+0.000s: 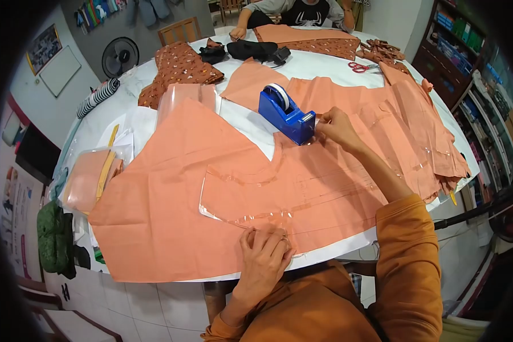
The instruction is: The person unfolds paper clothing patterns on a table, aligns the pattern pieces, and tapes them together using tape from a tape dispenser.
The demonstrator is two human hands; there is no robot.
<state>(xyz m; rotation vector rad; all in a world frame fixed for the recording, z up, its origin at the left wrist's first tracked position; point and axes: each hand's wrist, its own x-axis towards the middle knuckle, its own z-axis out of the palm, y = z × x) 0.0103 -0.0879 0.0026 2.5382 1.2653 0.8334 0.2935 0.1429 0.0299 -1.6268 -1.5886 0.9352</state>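
Note:
Orange fabric (154, 228) lies spread over the round table, with a pattern piece (239, 196) on top whose edges carry strips of clear tape. My left hand (266, 251) rests at the near edge of that pattern, fingers bent and pressed together on the cloth; what is under the fingertips is hidden. A blue tape dispenser (285, 115) with a white-cored roll stands on the far side of the pattern. At its cutter end my right hand (336, 130) is closed in a pinch, apparently on the end of the clear tape.
Brown patterned fabric (179, 71) and a black pouch (252, 50) lie at the back, red-handled scissors (363, 67) at the back right. A person (308, 12) sits across the table. Plastic-wrapped orange cloth (85, 181) is at the left; more orange pieces (422, 137) lie right.

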